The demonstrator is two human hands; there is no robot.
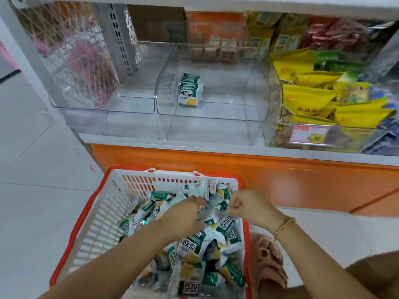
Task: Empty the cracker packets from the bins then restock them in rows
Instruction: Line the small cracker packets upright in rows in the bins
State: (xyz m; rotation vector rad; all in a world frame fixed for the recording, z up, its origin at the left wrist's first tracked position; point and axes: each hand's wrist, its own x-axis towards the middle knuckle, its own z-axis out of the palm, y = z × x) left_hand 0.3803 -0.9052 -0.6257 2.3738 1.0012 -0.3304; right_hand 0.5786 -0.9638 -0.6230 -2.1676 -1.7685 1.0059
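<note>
Pale tiled floor [32,152] beneath a white shelf [194,140] with an orange base panel [280,180] and a grey perforated upright [121,39].

A shelf [129,139] carries clear bins [216,114], floor [32,169] a basket [71,234].

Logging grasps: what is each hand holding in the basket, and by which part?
Cannot be told: left hand and right hand are down among the cracker packets, fingertips blurred or hidden.

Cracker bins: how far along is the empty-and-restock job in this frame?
Emptying looks done: the left bin looks empty and the cracker packets lie heaped in the basket. Restocking has barely begun: one short row stands in the middle bin. The left hand and right hand are down in the heap; what they grip is unclear. Nearly the whole heap remains.
</note>
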